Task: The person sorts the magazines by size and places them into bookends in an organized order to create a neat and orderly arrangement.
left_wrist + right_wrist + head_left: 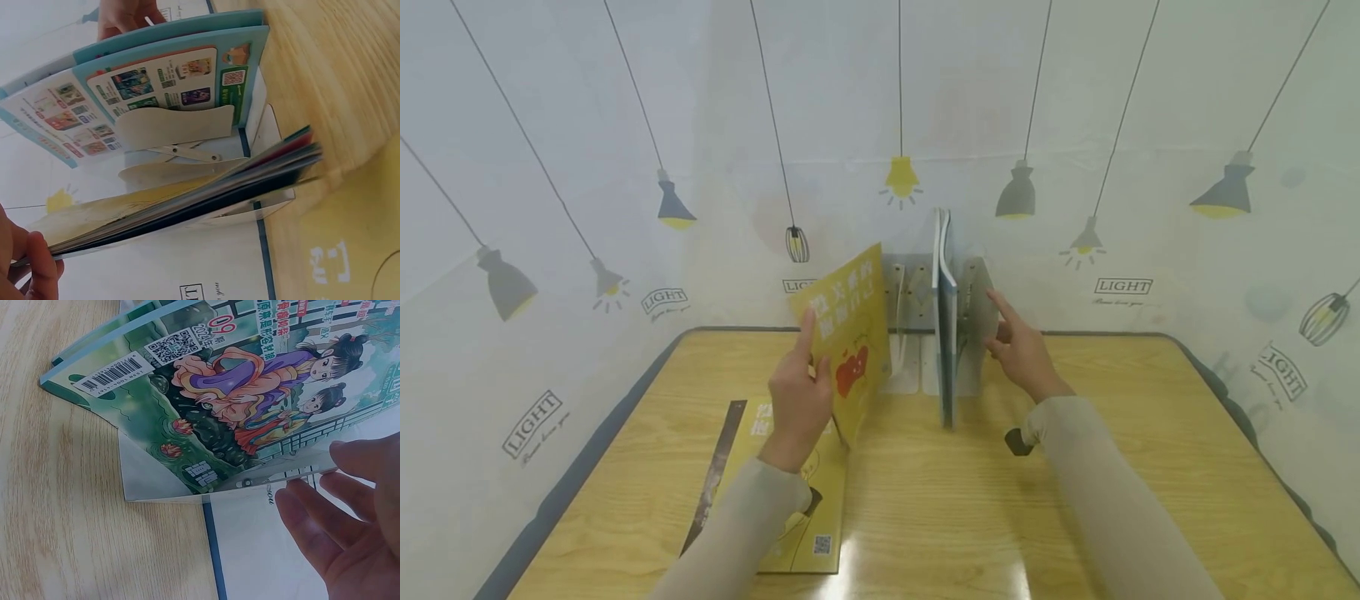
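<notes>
My left hand [801,404] grips a thin yellow book [861,358] with a red apple on its cover, tilted upright at the left side of a folding metal bookend [910,379]. In the left wrist view its page edges fan slightly beside one white divider [181,128]. Two blue-edged magazines [946,350] stand upright in the bookend's right part; one cover [250,406] shows two figures in robes. With thumb and fingers, my right hand [1026,354] pinches the edge of the bookend's right end plate [985,308].
Another yellow book [816,521] lies flat at the table's front left, partly behind my left forearm. A dark-covered book [722,454] shows from under its left side. The wooden table [1150,450] ends at the back against a wall hanging [850,100] printed with lamps.
</notes>
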`<act>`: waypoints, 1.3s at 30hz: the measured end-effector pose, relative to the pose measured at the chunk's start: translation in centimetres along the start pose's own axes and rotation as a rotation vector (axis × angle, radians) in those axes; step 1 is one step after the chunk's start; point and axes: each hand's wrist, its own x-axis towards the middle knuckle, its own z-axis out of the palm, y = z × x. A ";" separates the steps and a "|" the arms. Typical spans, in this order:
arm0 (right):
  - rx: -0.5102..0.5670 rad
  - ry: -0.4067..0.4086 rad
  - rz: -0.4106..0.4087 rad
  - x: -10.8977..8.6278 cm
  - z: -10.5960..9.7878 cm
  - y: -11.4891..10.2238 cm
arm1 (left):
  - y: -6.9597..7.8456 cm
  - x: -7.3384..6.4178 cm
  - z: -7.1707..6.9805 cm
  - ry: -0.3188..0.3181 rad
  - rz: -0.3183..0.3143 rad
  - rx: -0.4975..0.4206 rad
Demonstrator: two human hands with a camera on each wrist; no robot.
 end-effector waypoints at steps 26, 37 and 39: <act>0.005 0.018 0.010 0.1 0.1 -0.1 | -1.2 -0.6 2.9 -0.038 0.034 0.061; 0.026 0.005 0.026 0.0 0.0 -0.4 | -1.2 -0.4 4.3 0.027 0.009 0.061; 0.028 0.001 0.031 0.0 0.0 -0.4 | -1.1 -0.4 4.6 0.037 -0.001 0.066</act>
